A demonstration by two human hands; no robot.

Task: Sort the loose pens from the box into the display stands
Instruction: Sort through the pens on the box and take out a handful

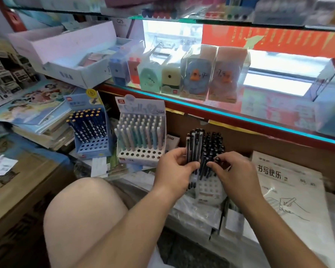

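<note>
Shelving with a glass edge [240, 117] runs above three display stands. At far left the blue stand [91, 149] carries dark-blue pens, and the white stand [139, 153] just beside it carries pastel pens. The nearest stand [207, 188], in front of the person, is packed with black pens [215, 144]. The left hand [174, 167] has its grip closed round an upright bundle of dark pens [193, 146] at that stand's left side. The right hand [232, 171] pinches the top of a single black pen [218, 159] between thumb and forefinger.
</note>
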